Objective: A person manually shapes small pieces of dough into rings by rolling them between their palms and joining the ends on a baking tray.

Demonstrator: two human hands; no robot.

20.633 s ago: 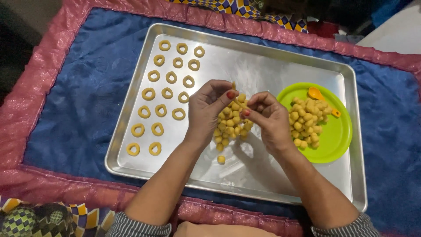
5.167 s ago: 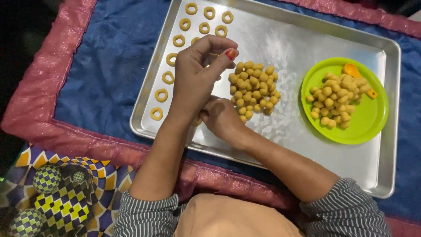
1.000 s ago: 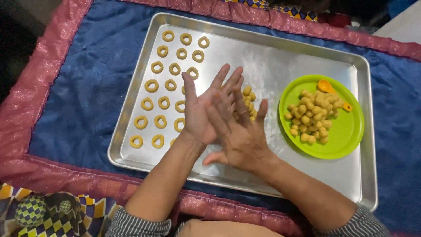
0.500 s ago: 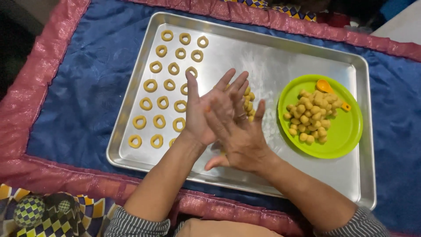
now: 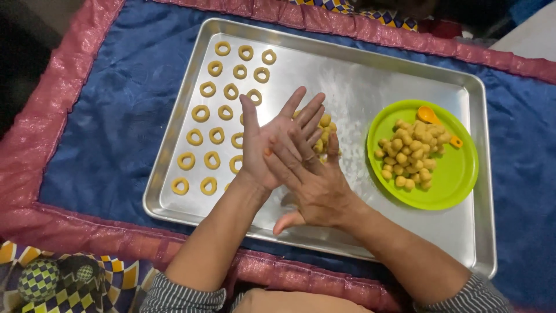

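Two palms: my left hand [image 5: 272, 142] and right hand [image 5: 315, 185] are pressed flat together over the middle of the tray [image 5: 359, 81], fingers spread. Between them shows a small orange bit, most likely a dough piece [image 5: 268, 152], though most of it is hidden.
Grip: flat, palm on palm, no pinch; what is held sits at the heel of my left palm.
Feel, as I judge it: light, soft and easily squashed, probably a little tacky, so gentle pressure only; best taken between fingertips at its ends, not the middle.
Just behind my fingers: a heap of dough balls [image 5: 324, 130] on the bare tray, partly hidden.
Left half of the tray: dough rings [image 5: 217, 110] in rows running from the far left corner toward the near left edge.
Right side of the tray: a green plate [image 5: 457, 174] with more balls and an orange spoon [image 5: 431, 117] at its far rim.
Under the tray: a blue cloth [image 5: 110, 133] with a pink border.
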